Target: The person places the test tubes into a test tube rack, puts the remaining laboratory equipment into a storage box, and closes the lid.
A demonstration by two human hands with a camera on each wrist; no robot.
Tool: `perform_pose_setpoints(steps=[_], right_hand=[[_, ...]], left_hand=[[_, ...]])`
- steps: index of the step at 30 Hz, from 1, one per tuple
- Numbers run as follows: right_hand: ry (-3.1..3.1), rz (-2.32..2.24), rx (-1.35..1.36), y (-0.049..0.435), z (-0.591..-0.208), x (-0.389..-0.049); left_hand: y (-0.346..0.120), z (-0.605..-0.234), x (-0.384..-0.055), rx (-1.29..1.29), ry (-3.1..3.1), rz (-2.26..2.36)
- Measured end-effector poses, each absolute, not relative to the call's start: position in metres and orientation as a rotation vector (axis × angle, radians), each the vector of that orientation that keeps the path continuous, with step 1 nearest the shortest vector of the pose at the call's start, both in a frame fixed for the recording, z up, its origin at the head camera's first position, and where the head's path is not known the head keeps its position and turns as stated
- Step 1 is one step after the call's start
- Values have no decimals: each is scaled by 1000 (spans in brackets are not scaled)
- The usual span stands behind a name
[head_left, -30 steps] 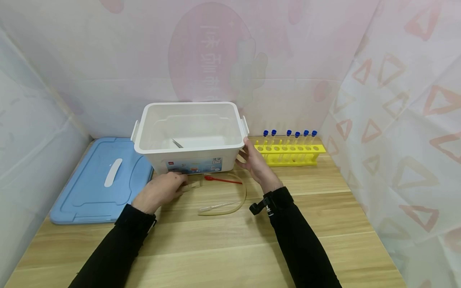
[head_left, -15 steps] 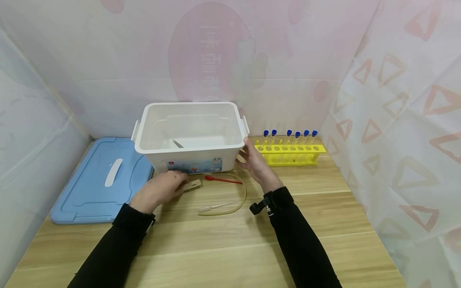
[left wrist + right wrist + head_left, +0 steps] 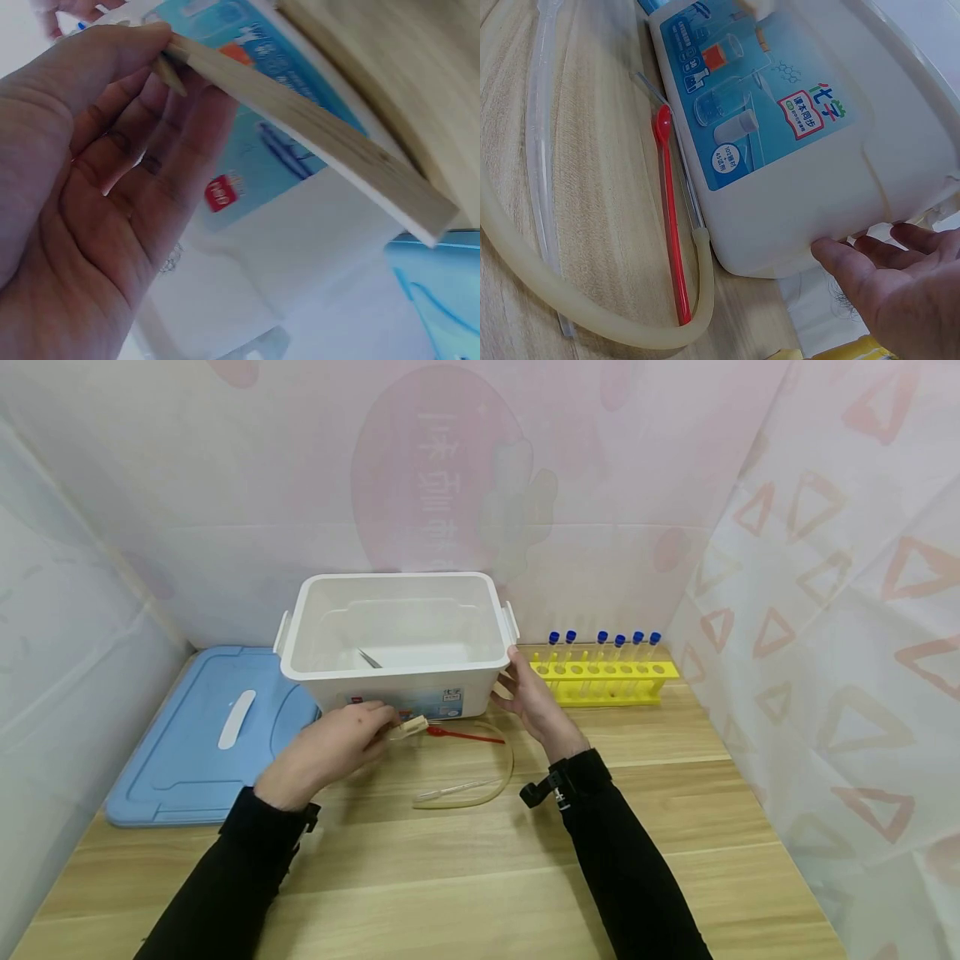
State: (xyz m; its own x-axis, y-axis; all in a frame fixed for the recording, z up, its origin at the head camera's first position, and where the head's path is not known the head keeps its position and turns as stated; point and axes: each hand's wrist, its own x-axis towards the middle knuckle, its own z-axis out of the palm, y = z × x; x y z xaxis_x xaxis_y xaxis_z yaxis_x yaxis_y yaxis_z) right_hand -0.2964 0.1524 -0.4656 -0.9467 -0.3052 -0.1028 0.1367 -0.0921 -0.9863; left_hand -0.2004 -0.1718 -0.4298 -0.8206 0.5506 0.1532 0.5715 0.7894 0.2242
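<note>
Currently the person's L hand (image 3: 333,745) pinches a wooden piece (image 3: 315,120) betw. thumb and fingers, which are nearly closed w/ only this piece inside. The piece is in front of the label of the white box (image 3: 480,691); whether it touches the box, I can't tell. The R hand (image 3: 534,700) has its fingers loosely spread, holding nothing, w/ tips against the R end of the box, below the rim. On the worktop (image 3: 420,885) near the box front lie a red spoon (image 3: 467,737), a curved rubber tube (image 3: 512,768) and a clear thin tube (image 3: 453,790). A yellow rack (image 3: 603,672) w/ blue-capped tubes stands R; a blue lid (image 3: 183,760) lies L.
</note>
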Motion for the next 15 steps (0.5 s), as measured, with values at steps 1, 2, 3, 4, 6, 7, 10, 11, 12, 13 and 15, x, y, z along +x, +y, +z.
perform_pose_setpoints(steps=[1,2,3,4,6,7,10,11,12,13,15], right_hand=[[1886,-2115,-183,152,-466,-296],[1884,-2116,-183,152,-466,-296],[1885,-2115,-182,152,-466,-296],[1883,-2116,-180,152,-465,-296],[1882,-2117,-177,152,-465,-296],[1883,-2116,-177,152,-465,-296],[1887,-2115,-180,153,-465,-296],[1889,-2114,-180,153,-466,-296],[1890,-2114,-181,153,-466,-296],[1891,-2113,-182,153,-466,-296],[1891,-2110,-176,153,-466,-296]], left_hand=[[-172,-428,-199,-919,-2875,-411],[-171,-426,-199,-926,-2856,-423],[-171,-424,-198,-934,-2840,-436],[-171,-422,-197,-941,-2826,-447],[-170,-418,-195,-954,-2797,-479],[-170,-416,-194,-958,-2786,-490],[-169,-408,-191,-975,-2739,-523],[-168,-406,-190,-982,-2719,-536],[-168,-404,-189,-984,-2700,-543],[-168,-402,-188,-992,-2673,-552],[-168,-399,-187,-1003,-2620,-577]])
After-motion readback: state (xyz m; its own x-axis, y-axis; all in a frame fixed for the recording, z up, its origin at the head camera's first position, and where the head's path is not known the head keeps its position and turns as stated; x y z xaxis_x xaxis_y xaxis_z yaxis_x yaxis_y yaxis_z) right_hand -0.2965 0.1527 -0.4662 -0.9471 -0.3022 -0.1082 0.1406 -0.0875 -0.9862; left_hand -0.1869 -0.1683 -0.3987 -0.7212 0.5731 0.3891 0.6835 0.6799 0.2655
